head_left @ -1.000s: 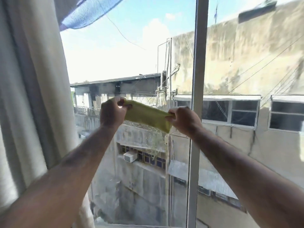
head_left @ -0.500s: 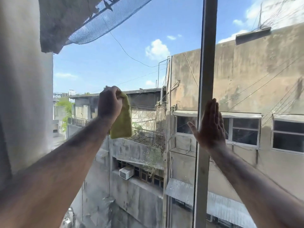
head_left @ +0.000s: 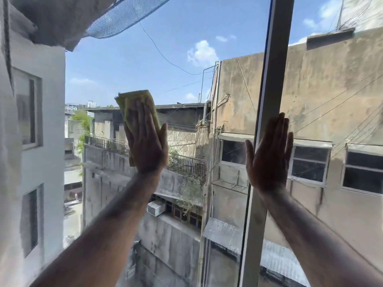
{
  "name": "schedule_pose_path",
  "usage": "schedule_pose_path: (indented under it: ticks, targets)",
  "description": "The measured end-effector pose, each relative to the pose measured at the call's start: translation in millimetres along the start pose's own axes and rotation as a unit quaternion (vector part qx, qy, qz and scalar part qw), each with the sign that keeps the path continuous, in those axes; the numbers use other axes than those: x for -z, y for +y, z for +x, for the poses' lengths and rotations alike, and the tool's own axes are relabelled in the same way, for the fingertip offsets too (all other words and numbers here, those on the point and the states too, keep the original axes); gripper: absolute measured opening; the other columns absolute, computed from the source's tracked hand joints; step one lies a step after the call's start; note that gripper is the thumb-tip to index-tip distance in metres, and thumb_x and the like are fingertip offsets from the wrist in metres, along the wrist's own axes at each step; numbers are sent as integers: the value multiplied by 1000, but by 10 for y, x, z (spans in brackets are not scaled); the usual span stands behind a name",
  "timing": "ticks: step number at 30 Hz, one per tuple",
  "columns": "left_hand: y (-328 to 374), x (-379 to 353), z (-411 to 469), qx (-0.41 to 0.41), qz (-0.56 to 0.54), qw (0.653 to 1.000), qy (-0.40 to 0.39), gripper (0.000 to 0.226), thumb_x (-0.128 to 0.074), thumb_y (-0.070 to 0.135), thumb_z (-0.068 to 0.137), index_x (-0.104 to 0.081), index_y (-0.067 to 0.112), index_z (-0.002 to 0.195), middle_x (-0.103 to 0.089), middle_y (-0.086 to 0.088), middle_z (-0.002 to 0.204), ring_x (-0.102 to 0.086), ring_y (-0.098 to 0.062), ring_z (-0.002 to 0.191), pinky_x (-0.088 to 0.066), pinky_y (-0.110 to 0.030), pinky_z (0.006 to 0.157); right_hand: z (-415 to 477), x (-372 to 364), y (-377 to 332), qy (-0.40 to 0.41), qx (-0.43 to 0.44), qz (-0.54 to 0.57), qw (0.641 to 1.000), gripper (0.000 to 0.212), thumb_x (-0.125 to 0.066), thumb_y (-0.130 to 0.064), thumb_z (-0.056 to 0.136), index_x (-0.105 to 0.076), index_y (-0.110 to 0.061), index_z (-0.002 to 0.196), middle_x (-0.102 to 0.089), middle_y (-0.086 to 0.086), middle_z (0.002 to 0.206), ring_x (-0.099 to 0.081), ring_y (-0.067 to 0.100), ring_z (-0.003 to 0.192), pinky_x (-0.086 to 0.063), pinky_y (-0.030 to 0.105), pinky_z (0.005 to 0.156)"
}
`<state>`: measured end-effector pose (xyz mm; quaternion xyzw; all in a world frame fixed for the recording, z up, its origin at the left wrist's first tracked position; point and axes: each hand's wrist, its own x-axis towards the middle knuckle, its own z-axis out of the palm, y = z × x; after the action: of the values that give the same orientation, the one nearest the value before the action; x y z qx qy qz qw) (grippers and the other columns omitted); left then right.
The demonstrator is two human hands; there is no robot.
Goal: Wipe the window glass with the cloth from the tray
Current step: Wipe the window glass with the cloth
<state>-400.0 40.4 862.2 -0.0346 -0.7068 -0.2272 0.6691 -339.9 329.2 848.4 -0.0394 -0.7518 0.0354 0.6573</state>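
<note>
A folded yellow-green cloth [head_left: 132, 102] lies flat against the window glass [head_left: 182, 65] at mid height, left of centre. My left hand [head_left: 148, 143] presses it onto the pane with a flat palm and straight fingers, covering the cloth's lower part. My right hand [head_left: 269, 156] rests flat and empty on the glass and the upright window frame [head_left: 273, 79], fingers pointing up. The tray is out of view.
The grey window frame runs top to bottom right of centre and splits the glass into two panes. A pale curtain [head_left: 12, 183] hangs along the left edge. Blue netting [head_left: 124, 17] and buildings lie outside beyond the glass.
A second ago both hands held the cloth stretched between them. The right hand let go and went flat on the frame. The left hand opened from a fist and spread the cloth on the glass.
</note>
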Motion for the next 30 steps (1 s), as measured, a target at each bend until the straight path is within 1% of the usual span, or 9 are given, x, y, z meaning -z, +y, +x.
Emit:
schedule_pose_path:
  ticks: [4, 9, 13, 16, 19, 22, 24, 28, 30]
  targets:
    - [233, -231, -561, -207, -2, 977, -46, 68, -44, 40, 109, -17, 13, 166, -18, -8, 175, -13, -29, 164, -19, -53, 133, -26, -50, 29, 20, 9, -12, 1000, 71, -35, -34, 113, -5, 0, 168, -5, 21, 178, -6, 32, 167, -16, 54, 135]
    - [-355, 29, -562, -505, 52, 852, -127, 58, -41, 34, 111, -25, 19, 164, -26, -6, 173, -23, -26, 162, -27, -55, 130, -36, -47, 44, 20, 9, -4, 1000, 70, -36, -31, 113, -6, 0, 168, -5, 21, 178, -6, 32, 167, -16, 55, 134]
    - [-442, 153, 53, -80, 23, 996, -27, 58, -32, 30, 111, -16, 18, 166, -20, -6, 175, -17, -26, 163, -22, -57, 129, -35, -66, 29, 28, 9, -9, 1000, 68, -28, -34, 113, -6, -1, 168, -7, 20, 178, -7, 32, 167, -16, 55, 134]
    - [96, 38, 275, 65, -22, 998, 16, 60, -28, 38, 112, -14, 15, 166, -15, -5, 176, -11, -25, 164, -20, -53, 131, -39, -67, 28, 30, 5, -8, 1000, 67, -27, -32, 113, -6, -1, 168, -6, 20, 178, -7, 31, 167, -17, 55, 134]
    - [529, -199, -117, -175, -11, 984, -39, 64, -37, 37, 111, -13, 16, 166, -17, -7, 176, -11, -27, 164, -21, -53, 131, -31, -60, 41, 35, 8, -4, 999, 66, -29, -30, 113, -8, -1, 168, -8, 20, 178, -9, 31, 167, -16, 54, 135]
    - [360, -189, -512, -512, 41, 845, -149, 63, -36, 39, 112, -9, 23, 167, -9, -4, 177, -7, -26, 164, -17, -51, 134, -33, -61, 32, 39, 6, 2, 999, 66, -32, -29, 112, -10, -2, 168, -10, 20, 178, -11, 32, 167, -17, 54, 135]
    - [69, -101, -275, -576, 64, 802, -147, 58, -33, 36, 114, -12, 24, 166, -11, -3, 177, -10, -25, 164, -16, -50, 134, -30, -70, 37, 45, 4, 3, 999, 66, -33, -28, 112, -10, -2, 168, -11, 20, 178, -11, 31, 167, -17, 54, 135]
    - [17, 12, 317, -191, 11, 980, -56, 58, -27, 34, 113, -6, 26, 167, -17, -2, 176, -13, -23, 164, -25, -56, 130, -31, -63, 37, 43, 2, 14, 999, 65, -33, -27, 113, -11, -2, 168, -10, 19, 178, -10, 30, 167, -15, 53, 135]
    - [359, -42, 294, -71, -22, 997, -20, 59, -30, 34, 112, -10, 21, 167, -15, -4, 176, -10, -23, 164, -22, -54, 132, -24, -55, 26, 45, -1, 16, 999, 65, -35, -27, 113, -13, -2, 168, -11, 18, 178, -11, 29, 167, -16, 53, 135]
